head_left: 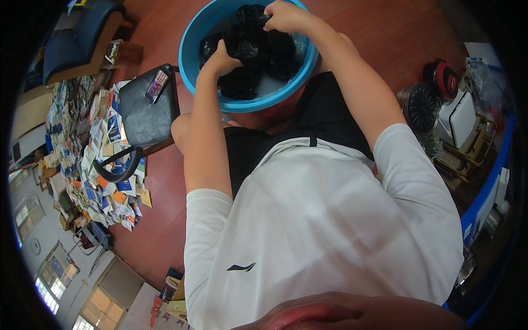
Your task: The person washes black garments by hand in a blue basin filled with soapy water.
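Note:
A light blue plastic basin (186, 62) stands in front of me with cloudy, sudsy water (270, 87) and bunched, wet black cloth (251, 45) in it. My left hand (220, 62) is down on the cloth at the basin's left side; some of its fingers are hidden, so its grip cannot be told. My right hand (284, 17), at the far right part of the basin, pinches a bit of the black cloth between thumb and fingers. Part of the cloth lies under water.
Left of the basin stands a black-seated chair (140, 119) with a smartphone (157, 86) on it. Beyond it are a large heap of papers and books (103, 189) and a dark blue sofa (78, 37). At the right, a pan (421, 108) and a white container (457, 119) stand near a metal rack (470, 159).

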Tool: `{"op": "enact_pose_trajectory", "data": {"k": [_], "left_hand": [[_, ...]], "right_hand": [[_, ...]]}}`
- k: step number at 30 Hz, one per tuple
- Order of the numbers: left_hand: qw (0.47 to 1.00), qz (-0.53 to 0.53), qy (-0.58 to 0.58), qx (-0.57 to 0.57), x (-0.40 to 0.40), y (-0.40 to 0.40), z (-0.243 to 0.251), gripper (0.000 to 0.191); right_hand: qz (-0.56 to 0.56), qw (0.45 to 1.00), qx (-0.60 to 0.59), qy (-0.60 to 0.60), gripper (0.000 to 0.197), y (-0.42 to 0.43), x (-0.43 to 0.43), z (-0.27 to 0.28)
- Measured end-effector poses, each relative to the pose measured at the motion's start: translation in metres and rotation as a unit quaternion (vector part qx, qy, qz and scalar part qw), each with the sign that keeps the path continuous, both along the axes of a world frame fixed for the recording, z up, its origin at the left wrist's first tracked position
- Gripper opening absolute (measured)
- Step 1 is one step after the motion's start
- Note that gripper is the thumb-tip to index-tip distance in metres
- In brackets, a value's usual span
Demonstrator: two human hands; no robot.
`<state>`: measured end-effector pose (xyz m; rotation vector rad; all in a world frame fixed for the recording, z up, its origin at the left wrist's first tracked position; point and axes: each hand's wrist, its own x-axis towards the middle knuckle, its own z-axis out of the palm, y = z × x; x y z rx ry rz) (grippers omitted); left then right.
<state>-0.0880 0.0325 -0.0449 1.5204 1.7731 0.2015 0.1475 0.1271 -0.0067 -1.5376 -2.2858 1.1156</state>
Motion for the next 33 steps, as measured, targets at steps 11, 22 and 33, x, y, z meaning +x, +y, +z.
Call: {"op": "enact_pose_trajectory", "data": {"k": [11, 22, 33], "left_hand": [[0.993, -0.022, -0.002, 0.114, 0.002, 0.023, -0.039, 0.079], [0.967, -0.062, 0.013, 0.248, 0.001, 0.024, -0.017, 0.08], [0.952, 0.005, -0.239, 0.19, 0.059, -0.03, 0.055, 0.099]], "right_hand": [[0.028, 0.967, -0.049, 0.25, 0.017, -0.029, 0.005, 0.111], [-0.005, 0.906, -0.061, 0.418, 0.012, -0.029, -0.005, 0.173], [-0.002, 0.827, -0.098, 0.553, 0.011, -0.063, -0.044, 0.218]]}}
